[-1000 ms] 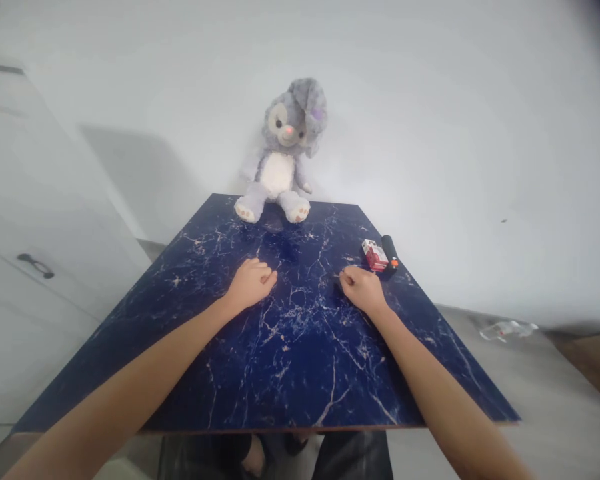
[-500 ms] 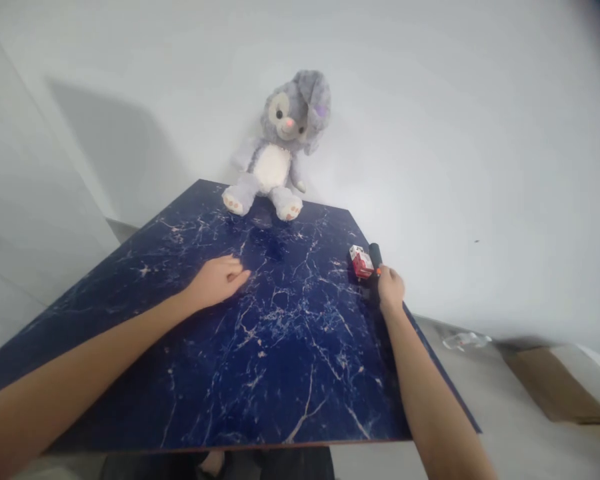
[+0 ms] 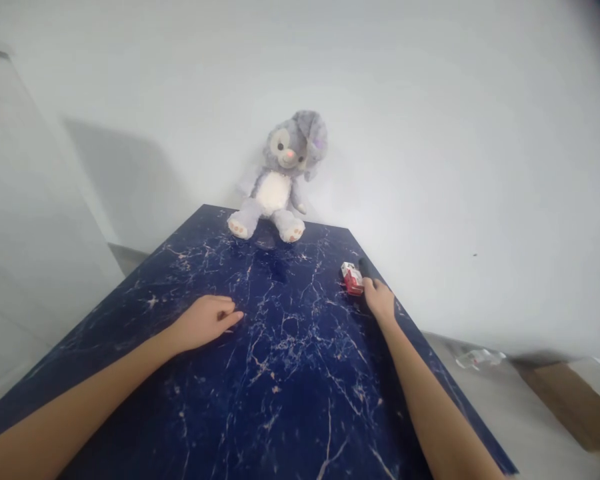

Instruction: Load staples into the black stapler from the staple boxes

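Observation:
My left hand (image 3: 206, 321) rests on the dark blue marble-patterned table (image 3: 280, 373), left of its middle. Its fingers are loosely bent, with a gap between thumb and index finger and nothing in it. Near the table's right edge, my right hand (image 3: 380, 301) has its fingers curled in beside a red and white small box (image 3: 352, 279). A black rounded object (image 3: 365, 268) lies just beyond these fingers, partly covered by them. What the right hand grips is hidden.
A grey plush rabbit (image 3: 274, 193) with a white belly sits at the table's far edge against the wall. To the right, on the floor, are a clear plastic item (image 3: 480, 359) and a brown cardboard box (image 3: 575, 400). A white door (image 3: 25, 220) stands at left.
The view has tilted upward, so everything sits lower in it. My right fingers have closed in beside the box, covering an orange spot seen before. My left hand keeps its loose bend.

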### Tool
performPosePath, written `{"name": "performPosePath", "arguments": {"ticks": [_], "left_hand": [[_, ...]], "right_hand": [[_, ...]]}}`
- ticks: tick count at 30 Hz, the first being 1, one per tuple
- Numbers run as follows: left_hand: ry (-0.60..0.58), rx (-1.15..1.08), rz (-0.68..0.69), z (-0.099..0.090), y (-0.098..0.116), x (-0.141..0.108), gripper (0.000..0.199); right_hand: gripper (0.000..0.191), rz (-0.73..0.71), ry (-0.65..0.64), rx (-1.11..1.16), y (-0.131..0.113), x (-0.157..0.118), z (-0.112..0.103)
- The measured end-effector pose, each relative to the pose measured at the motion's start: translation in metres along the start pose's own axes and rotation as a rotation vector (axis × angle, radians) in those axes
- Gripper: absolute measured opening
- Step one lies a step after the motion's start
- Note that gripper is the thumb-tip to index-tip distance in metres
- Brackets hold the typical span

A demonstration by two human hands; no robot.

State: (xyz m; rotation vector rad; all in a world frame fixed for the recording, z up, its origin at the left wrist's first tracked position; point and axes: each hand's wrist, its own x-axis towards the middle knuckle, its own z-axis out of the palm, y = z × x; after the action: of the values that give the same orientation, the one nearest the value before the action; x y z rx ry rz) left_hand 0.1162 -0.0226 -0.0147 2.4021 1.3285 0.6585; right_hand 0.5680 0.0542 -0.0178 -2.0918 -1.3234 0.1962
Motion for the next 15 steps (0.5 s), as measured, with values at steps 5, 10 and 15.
{"name": "performPosePath", "arguments": {"ticks": [5,10,15], "left_hand": [[0.039,-0.019,-0.016,0.000,0.000,-0.001,0.047],[0.233,-0.067,-0.025,-0.004,-0.009,-0.008,0.029],[0.335,0.015,-0.204,-0.014,-0.041,-0.011,0.056]], "right_hand": [[0.042,-0.145,-0.058,0.022,-0.050,-0.033,0.026],[0.043,-0.303,-0.158,0.117,-0.110,-0.069,0.066],[0.039,-0.448,-0.309,0.207,-0.175,-0.106,0.103]]}}
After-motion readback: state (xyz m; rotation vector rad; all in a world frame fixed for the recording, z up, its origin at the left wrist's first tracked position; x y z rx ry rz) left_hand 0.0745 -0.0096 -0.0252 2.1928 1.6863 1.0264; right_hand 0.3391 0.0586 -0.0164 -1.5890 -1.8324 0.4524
